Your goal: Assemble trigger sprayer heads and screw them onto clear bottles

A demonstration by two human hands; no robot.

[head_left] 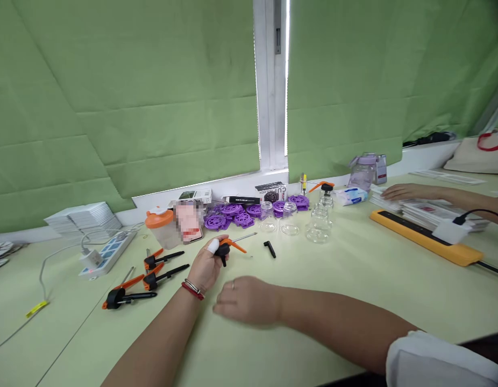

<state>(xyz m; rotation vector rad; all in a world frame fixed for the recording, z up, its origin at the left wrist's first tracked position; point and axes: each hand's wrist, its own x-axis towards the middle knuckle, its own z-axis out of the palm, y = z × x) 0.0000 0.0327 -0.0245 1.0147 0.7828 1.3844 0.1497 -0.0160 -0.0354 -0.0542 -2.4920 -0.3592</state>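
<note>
My left hand (208, 263) is closed around a black-and-orange lever head (222, 250), its orange lever and a thin metal rod pointing right. The thumb has a white covering. My right hand (247, 301), back up and slightly blurred, hovers below and right of it with bent fingers; whether anything is in them is hidden. Beyond, a small black L-shaped piece (269, 249) and a tiny metal part (251, 256) lie on the table. Left of my left hand lie similar assemblies with black tubes, including one at the front (119, 297).
Several glass bottles (289, 219) stand beside purple round plastic parts (244, 219). An orange-lidded cup (160, 226) and a phone (189, 221) are at back left. Power strips lie at left (112, 252) and right (422, 236). Another person's hand (402, 192) rests on stacked papers (430, 214).
</note>
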